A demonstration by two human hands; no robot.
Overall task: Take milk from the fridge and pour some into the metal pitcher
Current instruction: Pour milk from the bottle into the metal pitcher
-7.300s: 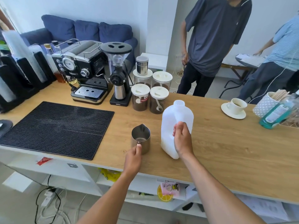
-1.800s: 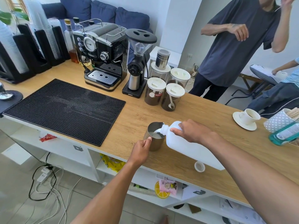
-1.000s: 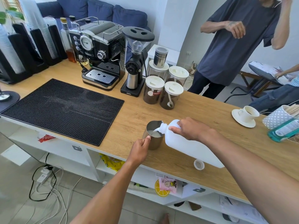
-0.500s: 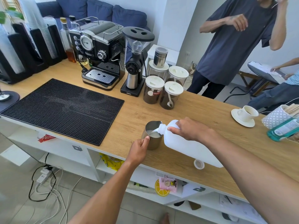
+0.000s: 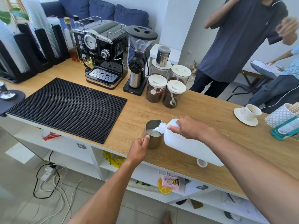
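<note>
A white plastic milk jug [image 5: 186, 146] lies tilted over the wooden counter [image 5: 210, 110], its open mouth at the rim of the metal pitcher [image 5: 152, 143]. A white stream of milk runs into the pitcher, whose inside shows a pool of milk. My right hand [image 5: 189, 127] grips the jug near its neck. My left hand [image 5: 139, 150] holds the pitcher's handle at its near side, thumb up on the rim. The jug's white cap [image 5: 202, 163] lies on the counter near the front edge, under the jug's base.
A black rubber mat [image 5: 64, 107] lies left of the pitcher. Behind stand an espresso machine [image 5: 100, 50], a grinder [image 5: 139, 62] and lidded coffee jars [image 5: 165, 88]. A cup on a saucer [image 5: 247, 113] and a blue bottle [image 5: 284, 130] sit right. A person [image 5: 242, 38] stands beyond the counter.
Over the last second the jug stays tilted with milk flowing and both hands keep their grips. The milk level in the pitcher has risen. The person behind has moved an arm.
</note>
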